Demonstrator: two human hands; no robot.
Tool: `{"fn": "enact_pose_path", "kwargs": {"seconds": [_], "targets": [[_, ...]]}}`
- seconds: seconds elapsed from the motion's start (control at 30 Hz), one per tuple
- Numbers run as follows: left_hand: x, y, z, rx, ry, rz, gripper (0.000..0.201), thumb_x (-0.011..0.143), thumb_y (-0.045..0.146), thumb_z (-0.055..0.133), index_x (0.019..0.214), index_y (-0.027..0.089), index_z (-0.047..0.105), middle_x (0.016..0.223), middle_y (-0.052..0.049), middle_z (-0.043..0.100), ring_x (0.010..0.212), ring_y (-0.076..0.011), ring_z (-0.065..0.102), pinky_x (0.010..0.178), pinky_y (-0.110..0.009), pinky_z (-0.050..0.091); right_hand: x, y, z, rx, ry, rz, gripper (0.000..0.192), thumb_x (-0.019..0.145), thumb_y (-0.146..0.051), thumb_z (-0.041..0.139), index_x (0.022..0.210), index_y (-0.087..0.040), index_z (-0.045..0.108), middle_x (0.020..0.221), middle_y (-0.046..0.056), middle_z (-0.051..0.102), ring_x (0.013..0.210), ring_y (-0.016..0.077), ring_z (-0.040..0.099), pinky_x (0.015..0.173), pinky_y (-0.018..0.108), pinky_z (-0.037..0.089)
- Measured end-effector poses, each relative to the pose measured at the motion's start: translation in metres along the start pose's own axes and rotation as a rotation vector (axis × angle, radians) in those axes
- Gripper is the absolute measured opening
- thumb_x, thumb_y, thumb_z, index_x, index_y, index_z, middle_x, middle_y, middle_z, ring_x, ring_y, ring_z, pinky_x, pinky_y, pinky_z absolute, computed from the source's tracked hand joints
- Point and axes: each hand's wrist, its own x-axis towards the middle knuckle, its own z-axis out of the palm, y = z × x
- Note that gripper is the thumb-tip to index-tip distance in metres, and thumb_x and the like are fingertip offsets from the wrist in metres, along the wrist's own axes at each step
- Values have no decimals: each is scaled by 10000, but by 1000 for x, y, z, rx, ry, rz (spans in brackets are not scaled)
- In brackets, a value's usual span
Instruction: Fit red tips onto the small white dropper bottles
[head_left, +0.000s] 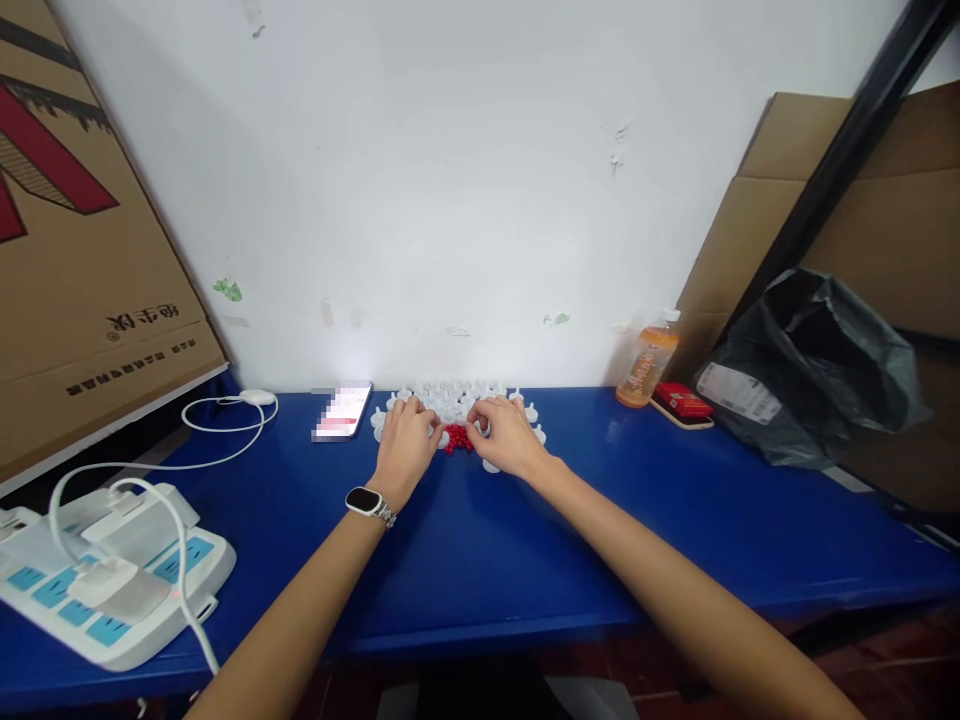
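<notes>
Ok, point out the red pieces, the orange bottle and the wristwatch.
Red pieces [458,438], head view: middle of the pile.
Orange bottle [648,366], head view: its labelled side.
Wristwatch [364,500], head view: its dark screen.

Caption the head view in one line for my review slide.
The left hand and right hand flank a pile of red pieces, among white stemmed pieces on a blue table.

We face a white, brightly lit wall [465,180], marked in places, with a blue table [480,570] before it; below, we glimpse dark reddish floor [651,660], probably tiled.
</notes>
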Motion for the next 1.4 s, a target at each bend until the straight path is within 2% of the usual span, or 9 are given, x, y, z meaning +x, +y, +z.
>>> {"fn": "enact_pose_path", "kwargs": {"seconds": [0.2,0.33,0.53,0.87,0.97,1.03,1.17,1.27,1.4], "targets": [[-19,-4,-18,-201,79,72,209,961,313,471,905,201,638,1024,-92,579,972,-272,504,884,-438,428,-4,2,-1,-26,-81,-20,97,854,-215,596,781,-191,656,752,24,624,818,196,524,827,359,265],[-46,-6,-27,-301,-1,133,192,986,304,426,936,216,589,993,-57,618,954,-234,522,882,-397,431,-13,-2,0,-80,-178,-112,69,849,-232,642,833,-206,704,814,49,628,883,222,506,839,377,270],[-63,-9,-16,-424,-158,69,187,973,362,460,967,228,591,962,-40,621,928,-218,564,824,-363,456,-11,-3,8,-164,-222,-154,141,865,-326,677,918,-208,732,880,81,629,928,246,490,853,399,276],[-64,-10,-9,-531,-182,62,187,943,372,507,952,233,633,1010,-51,628,952,-216,584,837,-349,468,-11,0,16,-172,-224,-193,103,885,-265,639,848,-185,692,864,75,648,930,235,500,856,398,296],[-66,-4,-13,-607,-199,48,212,966,394,464,1012,242,605,1037,-56,644,949,-216,600,855,-359,475,-13,-1,11,-46,-154,-188,99,884,-250,625,820,-190,669,870,54,669,921,218,525,892,407,313],[-67,1,-14,-712,-220,17,229,980,417,433,1056,247,567,1041,-56,656,910,-206,621,841,-354,489,-14,-1,5,139,-102,-133,108,896,-245,590,829,-196,660,849,33,685,863,189,555,870,377,358],[-66,8,-13,-892,-248,-63,275,998,467,367,1042,233,505,919,-40,651,775,-177,618,741,-316,506,-19,0,0,530,-34,27,170,894,-331,575,850,-193,663,770,7,685,672,137,552,658,275,421],[-66,10,-13,-879,-237,-110,350,1017,486,279,987,221,505,863,-21,611,718,-157,568,714,-300,479,-22,0,5,694,-22,114,230,865,-399,620,853,-179,684,739,11,683,634,133,545,608,261,421],[-67,11,-17,-812,-219,-117,386,1023,490,248,947,214,507,858,-9,570,792,-162,547,772,-307,453,-25,-4,11,791,7,163,279,855,-439,639,860,-167,702,741,26,693,648,142,572,622,270,433]]}}
